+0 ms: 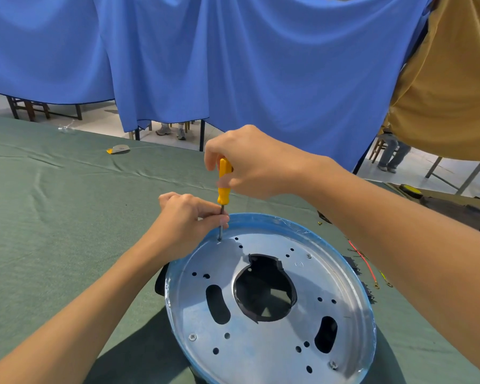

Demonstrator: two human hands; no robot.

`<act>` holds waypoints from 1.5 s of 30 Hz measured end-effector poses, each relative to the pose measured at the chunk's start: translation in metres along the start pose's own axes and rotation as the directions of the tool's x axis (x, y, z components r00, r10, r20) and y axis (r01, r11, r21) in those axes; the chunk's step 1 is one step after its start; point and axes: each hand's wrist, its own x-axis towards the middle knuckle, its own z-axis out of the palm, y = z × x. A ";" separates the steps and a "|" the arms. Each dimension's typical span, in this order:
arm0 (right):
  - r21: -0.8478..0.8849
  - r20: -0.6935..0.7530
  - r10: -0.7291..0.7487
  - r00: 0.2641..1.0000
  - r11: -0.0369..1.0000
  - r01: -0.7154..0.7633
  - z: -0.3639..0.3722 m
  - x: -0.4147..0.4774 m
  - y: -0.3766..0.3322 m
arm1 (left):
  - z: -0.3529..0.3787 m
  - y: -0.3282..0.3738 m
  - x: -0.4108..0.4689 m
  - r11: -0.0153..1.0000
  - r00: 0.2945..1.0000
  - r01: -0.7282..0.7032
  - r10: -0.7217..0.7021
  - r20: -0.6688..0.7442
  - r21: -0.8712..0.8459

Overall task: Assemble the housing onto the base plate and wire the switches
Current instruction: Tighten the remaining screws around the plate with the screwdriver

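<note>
Evidently the person is driving a fastener at the far-left edge of the base plate. The plate is lying flat over the black housing on the green-clothed desk, close in front of them. The right hand is coming at the screwdriver from above and holding it upright, probably so that the turning force is going straight down into the hole. Its fingers are wrapping tightly round the yellow handle. The left hand is reaching in low, and its fingers are pinching the thin steel shaft just above the tip, seemingly steadying it against slipping. Whether a screw is sitting under the tip I cannot tell. Three screws are showing seated elsewhere around the plate, so the fastening is looking well along. The wires are lying untouched on the desk to the right of the rim.
</note>
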 end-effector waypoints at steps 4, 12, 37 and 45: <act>0.034 -0.037 0.122 0.992 0.992 -0.121 0.002 0.005 0.003 | 0.000 0.001 -0.001 1.000 1.000 -0.007 0.006 -0.023 -0.025; 0.008 -0.005 0.031 0.999 0.999 -0.031 0.000 0.003 0.005 | -0.001 0.001 0.000 1.000 0.999 0.017 -0.017 0.030 -0.024; -0.055 0.335 0.075 0.939 0.997 -0.060 -0.010 0.013 -0.003 | 0.000 0.002 0.007 0.999 1.000 0.013 -0.013 0.010 -0.051; -0.068 0.379 0.277 0.883 0.960 -0.272 0.003 0.027 -0.022 | 0.001 0.004 0.002 0.996 1.000 0.027 -0.027 0.000 -0.079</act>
